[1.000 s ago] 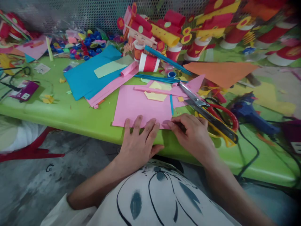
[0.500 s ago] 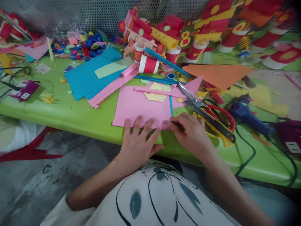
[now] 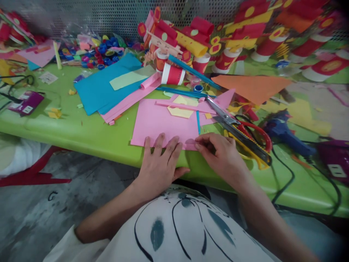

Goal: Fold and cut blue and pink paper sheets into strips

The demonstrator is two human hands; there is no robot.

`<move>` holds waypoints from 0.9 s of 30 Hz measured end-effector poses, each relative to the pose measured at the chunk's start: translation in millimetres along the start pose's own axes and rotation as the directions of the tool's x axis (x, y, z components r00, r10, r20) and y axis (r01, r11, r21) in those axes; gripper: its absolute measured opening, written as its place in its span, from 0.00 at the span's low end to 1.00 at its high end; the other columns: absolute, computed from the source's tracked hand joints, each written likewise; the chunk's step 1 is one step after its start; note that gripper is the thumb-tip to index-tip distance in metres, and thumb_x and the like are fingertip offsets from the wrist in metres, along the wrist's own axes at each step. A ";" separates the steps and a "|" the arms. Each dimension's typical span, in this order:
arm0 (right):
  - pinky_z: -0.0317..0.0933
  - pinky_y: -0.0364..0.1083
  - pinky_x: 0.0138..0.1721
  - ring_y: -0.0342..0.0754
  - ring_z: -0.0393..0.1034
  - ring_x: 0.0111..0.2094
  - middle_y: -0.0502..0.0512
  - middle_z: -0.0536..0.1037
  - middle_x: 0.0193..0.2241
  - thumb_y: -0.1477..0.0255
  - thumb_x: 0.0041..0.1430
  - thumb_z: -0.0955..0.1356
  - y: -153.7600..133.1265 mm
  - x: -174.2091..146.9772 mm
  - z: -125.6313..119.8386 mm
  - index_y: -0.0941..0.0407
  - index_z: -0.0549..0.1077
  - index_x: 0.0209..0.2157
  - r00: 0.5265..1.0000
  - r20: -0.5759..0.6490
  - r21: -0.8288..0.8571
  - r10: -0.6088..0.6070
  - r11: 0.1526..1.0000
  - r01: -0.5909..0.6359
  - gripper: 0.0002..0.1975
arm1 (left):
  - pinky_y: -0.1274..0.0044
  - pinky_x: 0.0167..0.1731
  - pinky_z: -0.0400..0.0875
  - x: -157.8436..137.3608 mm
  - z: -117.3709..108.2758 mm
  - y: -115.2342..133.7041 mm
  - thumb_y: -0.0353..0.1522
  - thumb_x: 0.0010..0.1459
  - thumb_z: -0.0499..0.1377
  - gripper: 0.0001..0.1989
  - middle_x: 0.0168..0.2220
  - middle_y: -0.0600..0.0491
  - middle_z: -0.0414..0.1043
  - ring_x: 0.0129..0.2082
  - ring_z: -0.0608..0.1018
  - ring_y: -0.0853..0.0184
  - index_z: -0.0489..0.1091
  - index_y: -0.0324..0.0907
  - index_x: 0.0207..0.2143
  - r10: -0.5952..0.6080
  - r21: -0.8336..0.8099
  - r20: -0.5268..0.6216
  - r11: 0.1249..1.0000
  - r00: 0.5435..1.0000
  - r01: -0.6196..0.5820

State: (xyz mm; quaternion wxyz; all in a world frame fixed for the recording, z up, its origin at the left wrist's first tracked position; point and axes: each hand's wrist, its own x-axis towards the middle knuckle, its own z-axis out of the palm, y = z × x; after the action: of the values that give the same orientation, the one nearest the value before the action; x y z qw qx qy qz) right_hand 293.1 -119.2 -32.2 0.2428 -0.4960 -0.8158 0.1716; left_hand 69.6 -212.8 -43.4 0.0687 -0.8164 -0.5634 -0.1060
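Note:
A pink craft sheet lies near the table's front edge, with a narrow folded strip along its near side. My left hand rests flat on that near side, fingers stretched out. At the sheet's near right corner, my right hand has thumb and index finger pinched on the edge; the other fingers curl under. On the sheet's far part lie a pale yellow cut-out and a thin pink strip. Just beyond my right hand are red-handled scissors and a yellow-and-black cutting tool.
Blue sheets lie left, an orange sheet at the back right. A blue glue gun and its cord are at right. A red-and-white paper cup lies on its side before several decorated cups. Small colourful caps are heaped behind.
My left index finger has drawn in slightly toward the middle finger, baring more of the pink edge. My right hand keeps its pinch at the corner, almost unmoved.

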 end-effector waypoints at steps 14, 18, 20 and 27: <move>0.59 0.55 0.47 0.53 0.78 0.40 0.54 0.85 0.36 0.62 0.74 0.65 -1.4 -4.6 0.9 0.50 0.77 0.42 0.993 -0.020 -0.063 -0.119 0.991 0.118 0.11 | 0.39 0.74 0.51 -0.4 1.6 -1.4 0.54 0.77 0.49 0.35 0.78 0.49 0.60 0.76 0.63 0.40 0.63 0.43 0.75 -0.005 -0.002 -0.010 1.000 1.000 0.005; 0.57 0.56 0.50 0.53 0.77 0.39 0.53 0.84 0.35 0.62 0.75 0.65 -0.8 -6.8 4.1 0.51 0.76 0.43 0.992 -0.052 -0.094 -0.116 0.989 0.111 0.10 | 0.37 0.72 0.54 -0.6 1.0 -2.8 0.52 0.76 0.51 0.32 0.78 0.50 0.60 0.76 0.63 0.38 0.64 0.49 0.75 0.011 -0.014 0.004 1.000 1.000 -0.011; 0.56 0.56 0.50 0.54 0.76 0.39 0.53 0.82 0.35 0.61 0.75 0.65 -0.3 -8.6 6.0 0.51 0.75 0.45 0.991 -0.078 -0.121 -0.105 0.988 0.095 0.10 | 0.35 0.70 0.55 0.0 -1.8 -2.3 0.51 0.76 0.53 0.30 0.78 0.50 0.60 0.76 0.63 0.35 0.65 0.54 0.74 0.018 -0.023 0.022 1.000 1.000 -0.017; 0.57 0.58 0.48 0.61 0.72 0.46 0.60 0.79 0.40 0.56 0.74 0.65 -2.1 -15.4 14.7 0.52 0.74 0.44 0.978 -0.203 -0.264 -0.036 0.964 -0.019 0.15 | 0.32 0.69 0.53 7.9 -15.6 10.1 0.48 0.75 0.52 0.33 0.78 0.48 0.60 0.75 0.62 0.31 0.57 0.56 0.79 -0.056 -0.098 0.075 0.993 0.996 0.063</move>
State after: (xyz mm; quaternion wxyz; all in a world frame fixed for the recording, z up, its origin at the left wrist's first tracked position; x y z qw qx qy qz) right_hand 289.3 -134.5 -46.7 0.2585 -0.5356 -0.8039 0.0078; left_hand 80.2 -212.9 -26.2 0.0039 -0.8050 -0.5836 -0.1065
